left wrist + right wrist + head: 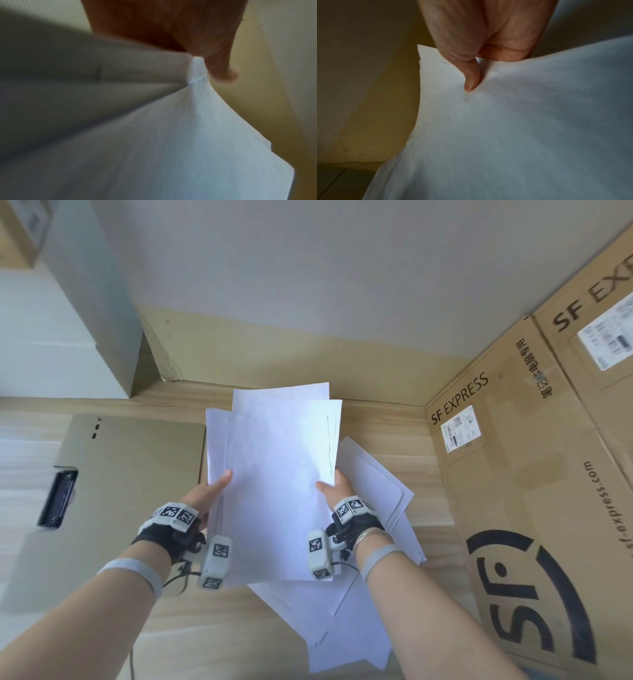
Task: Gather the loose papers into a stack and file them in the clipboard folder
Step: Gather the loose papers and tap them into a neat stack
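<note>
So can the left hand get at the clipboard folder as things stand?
Probably not yet. The clipboard folder lies uncovered just beside the left hand, but that hand and the right hand both hold the gathered papers, so its grip is occupied.

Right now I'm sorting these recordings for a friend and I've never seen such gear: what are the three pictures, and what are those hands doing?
No machine here: a person works bare-handed, wearing small cameras with black-and-white marker tags strapped to both wrists. The wide picture comes from a camera on the person's head, looking down. The other two look along each hand from the wrists. The left hand and the right hand each pinch a side of a loose bundle of white papers, lifted and not yet squared. More loose sheets lie on the wooden table. The grey clipboard folder lies open at left. Cardboard boxes stand at right.
</note>
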Demonstrator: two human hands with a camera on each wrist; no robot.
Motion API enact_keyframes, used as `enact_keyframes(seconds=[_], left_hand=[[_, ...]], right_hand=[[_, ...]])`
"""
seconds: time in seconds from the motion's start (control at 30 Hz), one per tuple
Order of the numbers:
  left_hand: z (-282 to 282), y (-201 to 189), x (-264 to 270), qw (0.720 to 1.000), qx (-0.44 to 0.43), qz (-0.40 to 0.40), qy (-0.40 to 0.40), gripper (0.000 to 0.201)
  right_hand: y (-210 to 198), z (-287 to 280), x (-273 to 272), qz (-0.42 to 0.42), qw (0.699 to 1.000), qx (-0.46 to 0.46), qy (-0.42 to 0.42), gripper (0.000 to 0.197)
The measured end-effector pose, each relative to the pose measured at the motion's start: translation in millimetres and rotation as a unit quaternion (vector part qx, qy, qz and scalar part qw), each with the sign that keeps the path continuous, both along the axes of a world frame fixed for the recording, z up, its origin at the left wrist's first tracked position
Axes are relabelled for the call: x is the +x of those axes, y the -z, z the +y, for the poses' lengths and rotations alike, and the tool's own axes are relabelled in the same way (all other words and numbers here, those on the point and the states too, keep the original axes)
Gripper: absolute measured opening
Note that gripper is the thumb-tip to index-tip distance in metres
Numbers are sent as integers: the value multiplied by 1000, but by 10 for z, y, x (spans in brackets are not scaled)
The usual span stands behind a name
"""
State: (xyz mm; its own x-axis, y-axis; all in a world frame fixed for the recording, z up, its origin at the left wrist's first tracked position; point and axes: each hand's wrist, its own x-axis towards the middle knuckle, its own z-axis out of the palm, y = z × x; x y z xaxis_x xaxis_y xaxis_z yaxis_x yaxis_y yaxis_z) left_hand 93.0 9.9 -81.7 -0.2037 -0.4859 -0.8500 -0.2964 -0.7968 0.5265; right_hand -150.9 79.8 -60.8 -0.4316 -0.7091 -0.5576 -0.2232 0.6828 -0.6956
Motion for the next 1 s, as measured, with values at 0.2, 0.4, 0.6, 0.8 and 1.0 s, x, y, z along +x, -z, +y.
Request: enact_keyframes(seconds=[0.2, 0.4, 0.6, 0.8, 1.0], left_hand=[[0, 111, 2, 992, -104, -73, -9, 44], [74, 11, 24, 990, -128, -54, -25, 36], [102, 25, 29, 992, -111, -46, -25, 37], [116, 77, 56, 994, -93, -49, -18, 38], [69, 107, 98, 995, -83, -57, -19, 42]], right_hand=[[25, 159, -116, 30, 999, 25, 38, 31], [55, 578, -467, 140, 949, 208, 189, 60], [31, 589, -551, 76, 950, 118, 280, 82], [8, 617, -519, 7, 966, 159, 202, 45], [-127, 576, -708, 114, 960, 90, 238, 16]])
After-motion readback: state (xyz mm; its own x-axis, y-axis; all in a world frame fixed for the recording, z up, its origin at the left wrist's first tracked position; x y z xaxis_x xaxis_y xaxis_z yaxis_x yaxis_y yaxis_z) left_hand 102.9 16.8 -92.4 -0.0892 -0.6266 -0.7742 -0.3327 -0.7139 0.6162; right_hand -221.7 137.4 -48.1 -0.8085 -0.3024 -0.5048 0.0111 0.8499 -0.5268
